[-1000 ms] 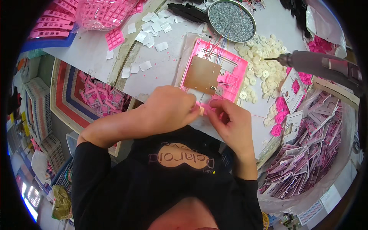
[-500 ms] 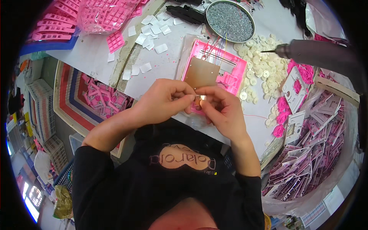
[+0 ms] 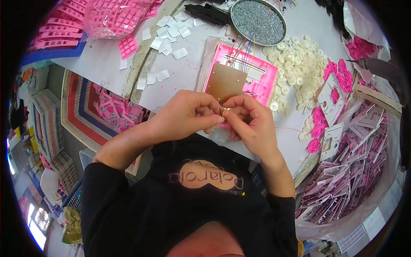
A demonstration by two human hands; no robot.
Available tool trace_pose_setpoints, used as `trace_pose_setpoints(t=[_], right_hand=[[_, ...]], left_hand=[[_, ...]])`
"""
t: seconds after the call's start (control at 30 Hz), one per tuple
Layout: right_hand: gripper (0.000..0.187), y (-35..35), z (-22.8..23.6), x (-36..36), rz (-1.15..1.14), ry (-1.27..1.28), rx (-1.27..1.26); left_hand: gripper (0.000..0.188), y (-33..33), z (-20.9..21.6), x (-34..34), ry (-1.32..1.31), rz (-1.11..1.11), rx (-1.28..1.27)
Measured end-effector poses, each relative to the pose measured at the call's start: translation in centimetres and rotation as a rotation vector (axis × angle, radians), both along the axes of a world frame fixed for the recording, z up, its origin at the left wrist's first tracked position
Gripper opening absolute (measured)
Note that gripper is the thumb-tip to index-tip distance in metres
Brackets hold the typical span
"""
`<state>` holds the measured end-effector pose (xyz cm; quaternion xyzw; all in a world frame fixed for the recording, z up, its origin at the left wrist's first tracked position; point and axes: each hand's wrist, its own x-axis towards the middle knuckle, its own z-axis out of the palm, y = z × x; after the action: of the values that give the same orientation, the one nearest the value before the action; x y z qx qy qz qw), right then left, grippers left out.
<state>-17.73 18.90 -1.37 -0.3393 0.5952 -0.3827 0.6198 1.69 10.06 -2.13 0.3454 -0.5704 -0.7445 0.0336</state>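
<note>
The hands [image 3: 222, 115] hide most of a small part [image 3: 224, 111], too small to tell.

A clear plastic bag of pink parts [image 3: 115, 17] is seen at the top left. A large clear bag of pink-white cards [image 3: 355, 171] is placed at the right.

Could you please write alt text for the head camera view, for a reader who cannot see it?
Seen from above, a person's left hand and right hand meet over a white table, pinching a small metal part between their fingertips. Beyond them lies a pink frame with a brown circuit board, a round tray of screws and cream plastic discs.
</note>
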Motion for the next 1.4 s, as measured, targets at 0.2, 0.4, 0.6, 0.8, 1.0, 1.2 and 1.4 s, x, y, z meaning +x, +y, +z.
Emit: trace_pose_setpoints(t=[0.2,0.4,0.6,0.8,1.0,1.2,1.4], right_hand=[[0.009,-0.1,0.2,0.2,-0.013,0.018,-0.018],[0.008,0.2,-0.1,0.4,-0.02,0.027,-0.064],[0.008,0.3,0.0,0.0,-0.084,-0.013,-0.057],[0.008,0.2,-0.1,0.2,-0.044,0.037,-0.073],[0.009,0.2,0.3,0.3,-0.055,0.052,-0.029],[0.01,0.1,0.1,0.4,-0.054,0.052,-0.037],[0.012,0.6,-1.3,0.9,0.095,0.799,-0.661]], left_hand=[[0.007,0.2,0.5,-0.4,-0.055,-0.005,-0.131],[0.006,0.5,-0.1,-0.5,-0.07,0.01,-0.1],[0.005,0.6,0.9,0.3,-0.089,0.003,-0.198],[0.005,1.2,0.3,0.3,-0.084,0.035,-0.203],[0.004,1.1,0.4,0.3,-0.053,0.04,-0.196],[0.004,1.1,-0.1,0.5,-0.022,0.039,-0.178],[0.004,1.2,0.1,0.0,0.04,0.104,-0.064]])
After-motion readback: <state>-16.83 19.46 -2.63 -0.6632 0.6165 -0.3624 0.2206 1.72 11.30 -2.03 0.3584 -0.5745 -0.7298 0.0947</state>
